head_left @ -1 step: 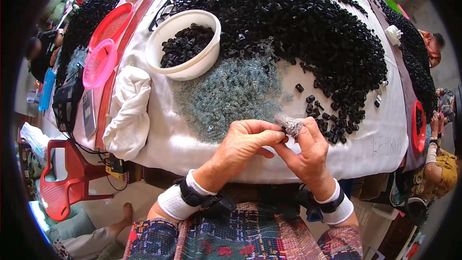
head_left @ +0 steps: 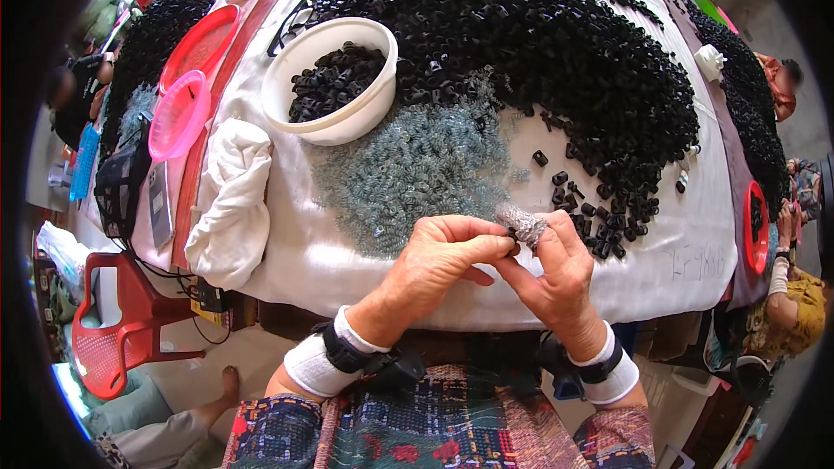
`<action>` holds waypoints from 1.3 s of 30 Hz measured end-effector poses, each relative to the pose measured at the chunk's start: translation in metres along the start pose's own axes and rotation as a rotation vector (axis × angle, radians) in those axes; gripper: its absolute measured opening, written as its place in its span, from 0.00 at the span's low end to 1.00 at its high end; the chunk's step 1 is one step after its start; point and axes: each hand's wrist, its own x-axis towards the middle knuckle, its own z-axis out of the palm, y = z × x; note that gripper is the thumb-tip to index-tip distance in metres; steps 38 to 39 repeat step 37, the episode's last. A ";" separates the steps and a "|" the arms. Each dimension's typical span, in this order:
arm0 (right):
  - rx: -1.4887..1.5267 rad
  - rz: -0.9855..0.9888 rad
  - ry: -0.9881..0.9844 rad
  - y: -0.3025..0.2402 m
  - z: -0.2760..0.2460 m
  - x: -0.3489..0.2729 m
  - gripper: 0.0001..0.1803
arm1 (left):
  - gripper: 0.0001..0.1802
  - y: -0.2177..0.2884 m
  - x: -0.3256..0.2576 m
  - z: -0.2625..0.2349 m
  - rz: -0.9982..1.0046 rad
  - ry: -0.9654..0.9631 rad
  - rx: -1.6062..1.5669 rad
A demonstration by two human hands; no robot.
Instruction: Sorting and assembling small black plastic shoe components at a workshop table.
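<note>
My left hand (head_left: 439,252) and my right hand (head_left: 560,274) meet over the near part of the white cloth. Thumb and fingers of both pinch a small black plastic piece (head_left: 516,249), mostly hidden by the fingertips. A grey knitted wrap (head_left: 525,225) covers one finger of my right hand. Just beyond my hands lies a heap of small clear-grey coil springs (head_left: 417,174). Behind it spreads a large pile of black plastic pieces (head_left: 539,52), with several loose ones to the right of my hands. Left of the pile, a white bowl (head_left: 369,117) holds more black pieces.
A crumpled white cloth (head_left: 230,200) lies at the left, beside a pink basket (head_left: 198,126) and a red basket (head_left: 165,78). A red tray (head_left: 749,234) sits at the right. Below left stands a red chair (head_left: 104,352). Other people are around the neighbouring tables.
</note>
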 end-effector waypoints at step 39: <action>-0.067 -0.147 -0.046 -0.008 -0.014 -0.010 0.19 | 0.15 0.010 -0.012 -0.002 -0.036 -0.175 0.238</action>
